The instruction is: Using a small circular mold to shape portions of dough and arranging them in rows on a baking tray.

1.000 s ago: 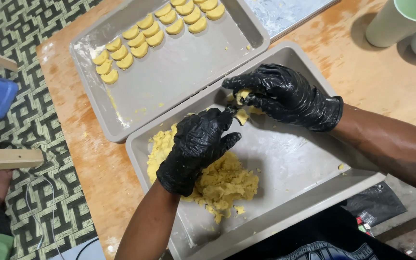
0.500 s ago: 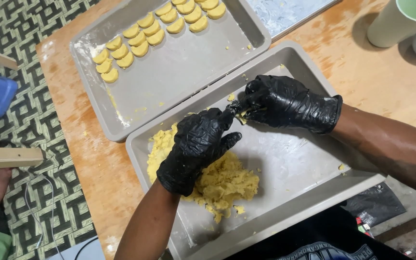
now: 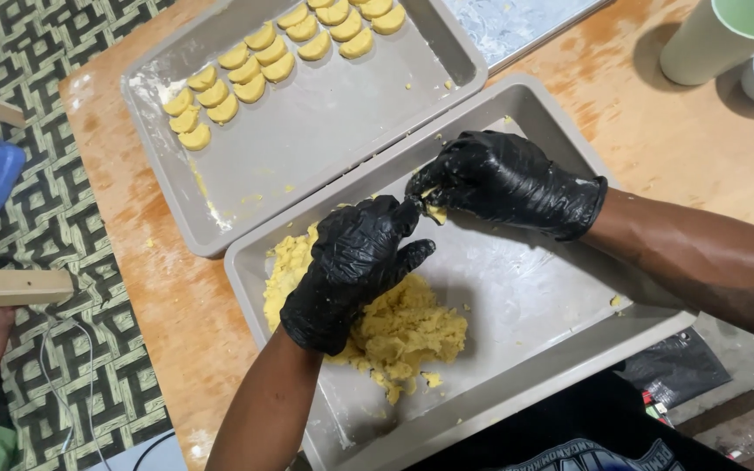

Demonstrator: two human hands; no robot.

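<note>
Meanwhile, the left hand (image 3: 355, 270) in a black glove hovered with loosely curled fingers above the yellow dough heap (image 3: 394, 327) lying in the near grey tray (image 3: 534, 288). Just beyond that heap, the right hand (image 3: 503, 179) pinched a small dough piece (image 3: 434, 209). Shaped dough pieces (image 3: 255, 70) sat in the far tray (image 3: 325, 131) on the desk (image 3: 700, 131).

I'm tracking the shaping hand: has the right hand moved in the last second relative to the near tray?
Yes, slightly. The right hand has slid toward the near tray's far rim and the left hand, still pinching a small dough piece.
</note>
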